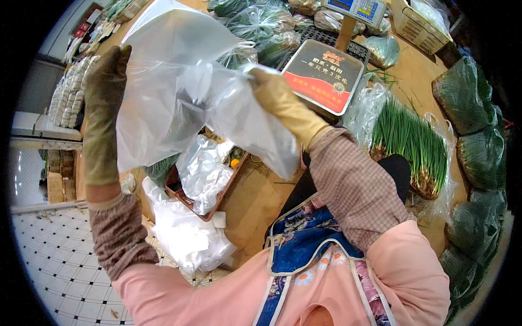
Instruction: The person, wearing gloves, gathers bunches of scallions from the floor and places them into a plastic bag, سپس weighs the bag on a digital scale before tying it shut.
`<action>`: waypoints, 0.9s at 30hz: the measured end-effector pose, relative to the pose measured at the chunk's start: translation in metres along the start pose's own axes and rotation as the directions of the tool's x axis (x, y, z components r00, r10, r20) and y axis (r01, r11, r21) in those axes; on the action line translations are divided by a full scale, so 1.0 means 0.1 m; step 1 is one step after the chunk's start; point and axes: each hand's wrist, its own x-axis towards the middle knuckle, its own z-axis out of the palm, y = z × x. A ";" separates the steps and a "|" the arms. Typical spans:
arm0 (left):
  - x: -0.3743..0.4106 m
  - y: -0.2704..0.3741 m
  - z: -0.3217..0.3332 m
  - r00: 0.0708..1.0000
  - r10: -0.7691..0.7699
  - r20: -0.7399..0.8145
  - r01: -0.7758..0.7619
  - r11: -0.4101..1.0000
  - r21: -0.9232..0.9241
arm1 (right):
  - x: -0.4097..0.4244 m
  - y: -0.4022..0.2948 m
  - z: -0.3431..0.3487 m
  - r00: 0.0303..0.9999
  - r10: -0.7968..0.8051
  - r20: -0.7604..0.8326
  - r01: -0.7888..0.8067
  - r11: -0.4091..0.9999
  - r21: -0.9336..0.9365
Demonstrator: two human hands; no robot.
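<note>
A large translucent plastic bag [159,106] is spread in front of me, between my gloved hands. My left hand [107,73], raised at the left, pinches the bag's edge with its fingertips. My right hand [281,98], in a yellowish rubber glove, grips the bag's other side near the weighing scale. Beneath the bag, a brown plastic crate [220,203] holds crumpled clear plastic [206,175]. A stack of white plastic bags [183,232] lies beside that crate. To the right, a bunch of green chives or scallions [412,142] rests on an opened clear plastic sheet [363,106].
An electronic weighing scale [322,77] stands beyond my right hand, its display [355,8] on a post. Bagged greens [261,24] are piled behind. More wrapped bundles [481,159] line the table's right edge. A beige basket [420,28] sits far right.
</note>
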 end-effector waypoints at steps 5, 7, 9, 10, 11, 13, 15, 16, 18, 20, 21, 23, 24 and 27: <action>-0.29 -0.97 -0.03 0.932 -0.356 -0.074 0.363 0.920 0.148 | -0.15 0.56 -0.48 0.878 0.464 -0.122 -0.473 0.879 -0.058; -0.41 -1.10 -0.07 0.734 -0.664 0.142 0.661 0.652 -0.370 | -0.40 0.63 -0.40 0.873 0.476 -0.106 -0.480 0.877 -0.016; -0.52 -1.01 0.01 0.689 -0.680 0.253 0.665 0.452 -0.595 | -0.66 0.56 -0.15 0.912 0.385 0.142 -0.338 0.901 -0.274; -0.55 -0.91 0.08 0.662 -0.697 0.277 0.672 0.387 -0.631 | -0.77 0.50 -0.05 0.895 0.306 0.324 -0.177 0.912 -0.371; -0.57 -0.78 0.19 0.637 -0.709 0.304 0.679 0.328 -0.657 | -0.82 0.44 0.00 0.856 0.273 0.438 -0.169 0.950 -0.263; -0.56 -0.51 0.37 0.603 -0.710 0.364 0.686 0.229 -0.690 | -0.85 0.29 -0.01 0.768 0.093 0.633 0.043 0.980 -0.196; -0.51 -0.24 0.51 0.590 -0.690 0.419 0.687 0.156 -0.710 | -0.76 0.16 -0.21 0.888 0.030 0.460 -0.239 0.883 0.404; -0.46 -0.10 0.56 0.595 -0.670 0.444 0.684 0.133 -0.717 | -0.64 0.10 -0.32 0.890 0.127 0.438 -0.291 0.897 0.331; -0.34 0.18 0.60 0.635 -0.597 0.490 0.683 0.139 -0.717 | -0.50 -0.02 -0.52 0.873 0.056 0.484 -0.423 0.580 0.696; -0.23 0.48 0.59 0.712 -0.505 0.489 0.644 0.190 -0.741 | -0.44 -0.13 -0.64 0.849 -0.058 0.525 -0.486 0.303 0.820; -0.21 0.63 0.56 0.715 -0.468 0.519 0.661 0.214 -0.719 | -0.44 -0.19 -0.65 0.834 -0.171 0.524 -0.483 0.234 0.844; -0.22 0.92 0.52 0.848 -0.300 0.437 0.529 0.508 -0.680 | -0.49 -0.27 -0.64 0.801 -0.238 0.549 -0.547 0.082 0.833; -0.25 1.08 0.52 0.902 -0.217 0.373 0.427 0.583 -0.692 | -0.49 -0.29 -0.64 0.781 -0.124 0.612 -0.600 0.125 0.790; -0.27 1.33 0.59 0.919 -0.069 0.389 0.339 0.646 -0.685 | -0.53 -0.28 -0.69 0.855 0.122 0.504 -0.517 0.123 0.847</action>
